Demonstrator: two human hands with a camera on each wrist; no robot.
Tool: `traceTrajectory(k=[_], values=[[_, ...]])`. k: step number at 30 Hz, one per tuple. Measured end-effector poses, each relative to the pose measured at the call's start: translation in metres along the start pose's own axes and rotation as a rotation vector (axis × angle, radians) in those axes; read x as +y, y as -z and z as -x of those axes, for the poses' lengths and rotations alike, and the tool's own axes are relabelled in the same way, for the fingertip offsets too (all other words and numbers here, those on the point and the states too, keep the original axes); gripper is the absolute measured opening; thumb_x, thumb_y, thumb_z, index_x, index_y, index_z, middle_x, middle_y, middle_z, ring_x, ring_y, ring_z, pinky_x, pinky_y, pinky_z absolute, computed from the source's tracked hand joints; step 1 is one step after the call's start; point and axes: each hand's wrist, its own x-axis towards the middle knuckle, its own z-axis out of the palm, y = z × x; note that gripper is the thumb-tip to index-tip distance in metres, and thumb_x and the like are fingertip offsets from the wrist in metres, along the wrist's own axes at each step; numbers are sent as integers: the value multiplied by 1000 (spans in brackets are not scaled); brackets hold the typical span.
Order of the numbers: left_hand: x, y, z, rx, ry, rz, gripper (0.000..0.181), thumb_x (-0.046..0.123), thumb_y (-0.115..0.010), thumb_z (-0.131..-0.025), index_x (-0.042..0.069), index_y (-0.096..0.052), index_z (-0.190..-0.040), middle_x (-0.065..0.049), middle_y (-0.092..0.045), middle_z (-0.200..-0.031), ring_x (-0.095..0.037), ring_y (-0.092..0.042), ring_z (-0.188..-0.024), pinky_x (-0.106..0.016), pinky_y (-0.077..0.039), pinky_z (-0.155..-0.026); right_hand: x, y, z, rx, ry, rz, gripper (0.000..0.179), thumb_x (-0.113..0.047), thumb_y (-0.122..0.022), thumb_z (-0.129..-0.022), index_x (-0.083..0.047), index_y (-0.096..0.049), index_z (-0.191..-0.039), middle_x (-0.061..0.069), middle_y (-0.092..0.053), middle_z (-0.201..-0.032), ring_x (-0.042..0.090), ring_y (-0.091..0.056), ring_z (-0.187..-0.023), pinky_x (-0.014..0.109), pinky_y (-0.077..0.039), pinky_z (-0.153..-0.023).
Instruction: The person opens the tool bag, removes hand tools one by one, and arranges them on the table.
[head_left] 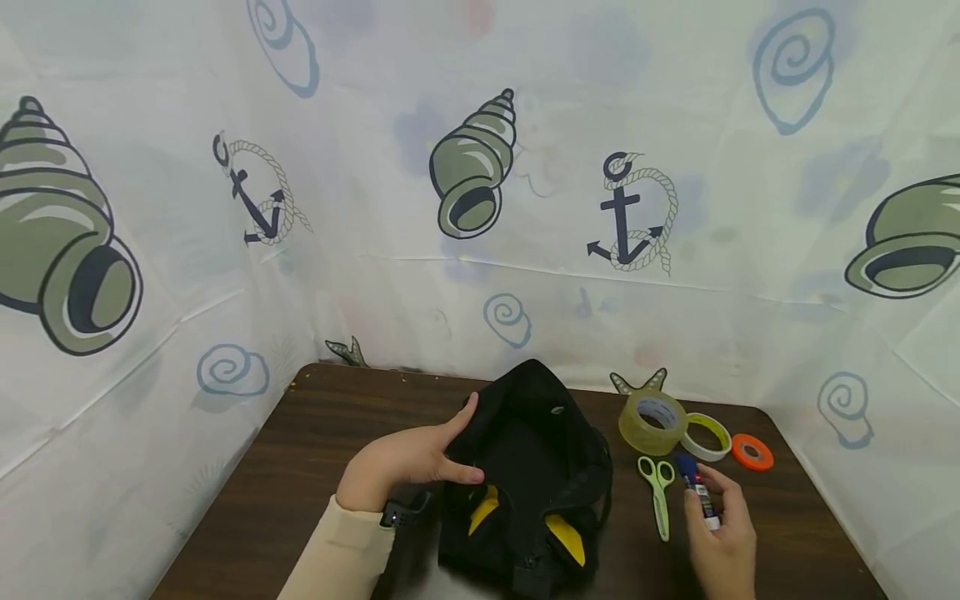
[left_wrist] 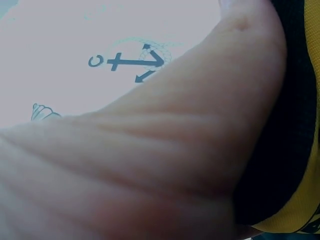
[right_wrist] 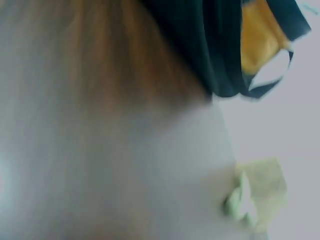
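Note:
A black bag with yellow patches stands on the table, its mouth gaping upward. My left hand grips the left side of the mouth, thumb at the near edge; the other fingers are mostly hidden. The palm side of that hand fills much of the left wrist view, against the bag's dark cloth. On the right, my right hand holds a small glue stick with a blue cap between thumb and fingers. The right wrist view is blurred and shows part of the bag.
Green-handled scissors lie between the bag and my right hand. Behind them are a wide roll of clear tape, a white-and-yellow tape roll and an orange roll. A printed cloth hangs around the brown table.

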Motion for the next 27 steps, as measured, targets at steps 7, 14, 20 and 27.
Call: traceTrajectory(k=[7, 14, 20, 27], values=[[1, -1, -1, -2, 6, 13, 121, 68, -82, -87, 54, 4, -172, -5, -36, -178, -34, -52, -154, -63, -42, -124, 32, 11, -6, -104, -309, 19, 51, -7, -56, -105, -7, -51, -155, 19, -60, -133, 7, -51, -97, 14, -40, -72], [3, 0, 1, -1, 0, -5, 122, 69, -81, -88, 51, 4, -172, -6, -35, -178, -34, -53, -153, -62, -43, -124, 32, 8, -10, -264, -402, 10, 59, -5, -56, -106, 2, -37, -161, 29, -49, -143, 33, -49, -121, 9, -36, -74], [2, -1, 0, 1, -2, -20, 123, 71, -80, -87, 50, 4, -173, -7, -38, -177, -35, -54, -152, -63, -43, -124, 29, 9, -10, -255, -396, 24, 58, -4, -61, -103, 5, -40, -156, 30, -51, -140, 29, -51, -112, 13, -41, -72], [1, -2, 0, 7, -6, -31, 123, 72, -80, -87, 51, 5, -173, -8, -40, -176, -34, -57, -150, -62, -45, -122, 34, 10, -13, -271, -394, 43, 46, -5, -64, -102, 9, -45, -142, 32, -50, -141, 39, -50, -122, 11, -34, -77]])
